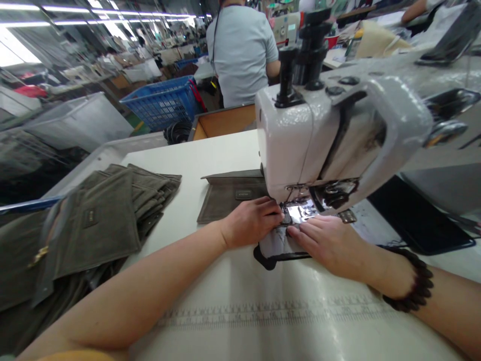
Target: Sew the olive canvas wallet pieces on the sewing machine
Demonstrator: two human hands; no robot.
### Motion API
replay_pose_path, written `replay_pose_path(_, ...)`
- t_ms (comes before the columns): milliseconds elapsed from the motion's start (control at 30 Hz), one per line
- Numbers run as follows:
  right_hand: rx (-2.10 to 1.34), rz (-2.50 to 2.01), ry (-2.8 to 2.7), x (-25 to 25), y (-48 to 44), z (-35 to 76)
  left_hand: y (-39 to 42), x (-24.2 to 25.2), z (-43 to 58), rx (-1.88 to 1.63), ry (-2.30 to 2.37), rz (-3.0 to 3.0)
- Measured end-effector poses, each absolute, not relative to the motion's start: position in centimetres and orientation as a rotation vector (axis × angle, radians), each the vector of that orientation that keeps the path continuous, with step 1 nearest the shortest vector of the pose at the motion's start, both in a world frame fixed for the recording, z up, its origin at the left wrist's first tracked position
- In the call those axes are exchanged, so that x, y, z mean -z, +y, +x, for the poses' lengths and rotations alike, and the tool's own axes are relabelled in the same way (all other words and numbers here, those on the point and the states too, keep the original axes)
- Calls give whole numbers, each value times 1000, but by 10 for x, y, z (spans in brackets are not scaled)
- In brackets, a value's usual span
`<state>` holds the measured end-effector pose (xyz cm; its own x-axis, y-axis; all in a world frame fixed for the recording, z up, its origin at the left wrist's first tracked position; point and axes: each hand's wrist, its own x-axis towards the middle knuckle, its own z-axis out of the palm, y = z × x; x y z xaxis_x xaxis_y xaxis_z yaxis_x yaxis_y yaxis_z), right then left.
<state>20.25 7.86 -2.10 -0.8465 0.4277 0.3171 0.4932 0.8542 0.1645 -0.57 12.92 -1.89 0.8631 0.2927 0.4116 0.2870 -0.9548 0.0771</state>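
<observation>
A white sewing machine [300,140] stands on the white table [233,301], its lit needle area [300,210] just in front of my fingers. My left hand [250,220] lies with fingers curled and pressed on a small pale fabric piece with dark edging [276,245] at the needle. My right hand [326,243] rests flat on the same piece from the right, fingers stretched toward the needle; a dark bead bracelet [413,286] circles that wrist. An olive-grey fabric panel with a small label [229,193] lies flat behind my left hand.
A stack of olive-grey fabric pieces [105,215] sits at the left of the table. A blue plastic basket [161,103] and a clear bin [75,123] stand beyond. A person in a grey shirt [242,50] sits with their back to me. A ruler scale [263,313] marks the table front.
</observation>
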Motion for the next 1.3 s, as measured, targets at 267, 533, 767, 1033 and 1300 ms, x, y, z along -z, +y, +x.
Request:
replay_pose_path(267, 341, -775, -2793, 20, 79, 201, 135, 18, -6, -721, 453, 3034)
replay_pose_path(533, 316, -815, -2788, 22, 78, 201, 135, 21, -5, -697, 600, 3027)
replay_pose_path(767, 311, -805, -2790, 24, 79, 201, 137, 20, -4, -715, 586, 3031)
replay_pose_path(1033, 270, -815, -2793, 24, 79, 202, 138, 18, -2, -778, 576, 3054)
replay_pose_path(1300, 264, -796, -2786, 23, 80, 202, 138, 18, -2, -788, 569, 3040)
